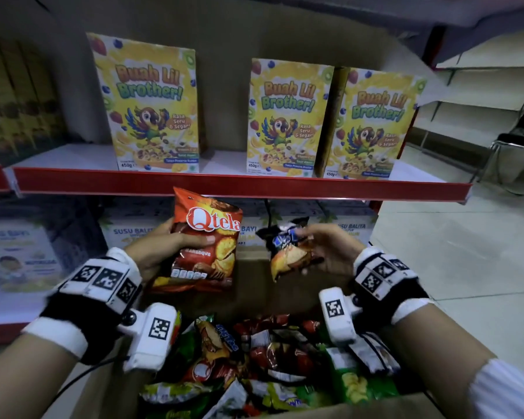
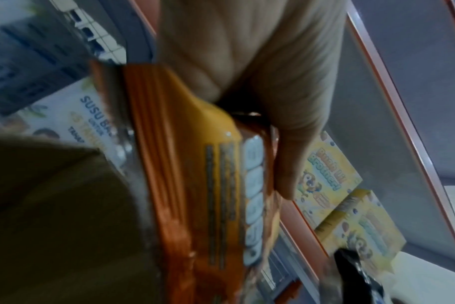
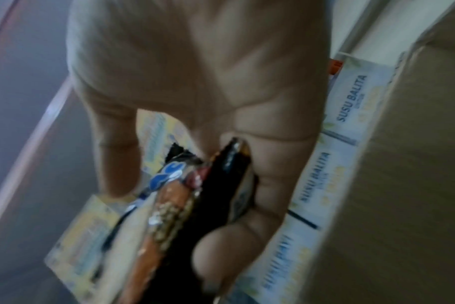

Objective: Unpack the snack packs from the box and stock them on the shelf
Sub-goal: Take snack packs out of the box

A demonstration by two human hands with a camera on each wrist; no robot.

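- Nearest in the head view, an open cardboard box lies heaped with mixed snack packs in red, green and black.
- Above the box, the left hand is clamped on a red Qtela pack, thumb across its front and fingers behind, holding it upright.
- Just beside it, not touching, the right hand pinches a smaller black pack, which tilts to one side.
- The left wrist view adds the red pack's crimped bottom seam and a white row of printed characters, with the thumb pressed along the face; the head view hides that seam.
- The right wrist view, blurred, shows the black pack edge-on between curled fingers and thumb, a grip the head view only partly shows.
- Beyond the hands runs a red-edged shelf carrying three upright cereal boxes, two touching at the right and one apart at the left.
- Under that shelf stand pale milk cartons marked "SUSU BALITA".
- Only the head view shows the chair on the tiled floor far right.
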